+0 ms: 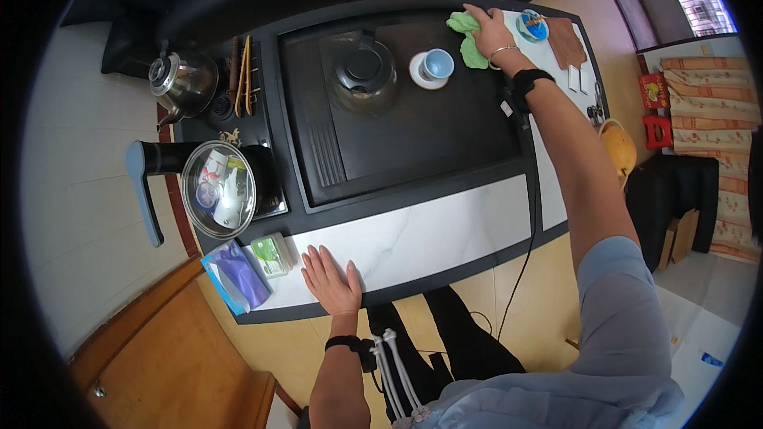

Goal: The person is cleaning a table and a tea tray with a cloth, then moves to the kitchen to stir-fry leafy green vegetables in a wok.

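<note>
My right hand point(493, 34) reaches to the far right corner of the black tea tray point(441, 149) and holds a crumpled green cloth point(471, 53) against the surface. Left of the cloth, a light-blue cup point(438, 64) sits on a white saucer point(420, 77). A dark glass teapot point(363, 74) with a black lid stands farther left on the tray. My left hand point(335, 289) lies palm down and empty on the white marble-look strip point(417, 229) at the table's near edge. Just left of it is a clear box with a green label point(272, 255).
A steel kettle point(191, 83) and wooden tongs point(243, 80) stand at the left. A glass-lidded bowl point(219, 190) holds small items near a tissue pack point(235, 277). By my right arm are a glass ashtray point(532, 25), a brown cloth point(566, 42) and a hanging black cable point(530, 238).
</note>
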A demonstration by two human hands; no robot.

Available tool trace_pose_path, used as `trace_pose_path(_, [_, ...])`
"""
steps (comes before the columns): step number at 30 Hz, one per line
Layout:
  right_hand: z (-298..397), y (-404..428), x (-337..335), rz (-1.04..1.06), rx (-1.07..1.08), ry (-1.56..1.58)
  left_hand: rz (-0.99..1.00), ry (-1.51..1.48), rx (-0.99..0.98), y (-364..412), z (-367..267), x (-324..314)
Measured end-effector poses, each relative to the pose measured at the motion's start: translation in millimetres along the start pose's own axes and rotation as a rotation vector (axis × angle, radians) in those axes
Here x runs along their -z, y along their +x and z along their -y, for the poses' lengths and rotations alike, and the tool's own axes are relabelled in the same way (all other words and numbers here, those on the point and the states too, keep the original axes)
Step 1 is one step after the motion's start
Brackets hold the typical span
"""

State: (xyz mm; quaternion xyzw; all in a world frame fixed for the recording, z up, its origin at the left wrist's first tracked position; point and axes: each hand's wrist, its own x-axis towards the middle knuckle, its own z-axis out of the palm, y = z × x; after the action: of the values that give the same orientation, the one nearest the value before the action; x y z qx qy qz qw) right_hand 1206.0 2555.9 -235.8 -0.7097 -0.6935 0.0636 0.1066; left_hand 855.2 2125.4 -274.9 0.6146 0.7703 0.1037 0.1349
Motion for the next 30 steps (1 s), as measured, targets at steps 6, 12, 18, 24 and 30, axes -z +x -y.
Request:
trace_pose_path(6, [-2,4,-39,0.224,0.066,-0.317,0.016,0.007,0.007,3,-3,2])
trace_pose_path(12, [-11,-42,-49,0.025,0.165,-0.255,0.007,0.02,-0.003,2,0,3])
trace_pose_path(18, [-25,-113,-34,-0.048,0.221,-0.141,-0.008,0.01,-0.019,3,-3,3])
trace_pose_path(24, [-25,-205,-15,-0.062,0.194,-0.119,0.003,-0.014,-0.002,2,-1,3])
trace_pose_path(30, [3,-257,-18,-0.035,0.017,-0.134,-0.019,-0.039,0.001,2,2,2])
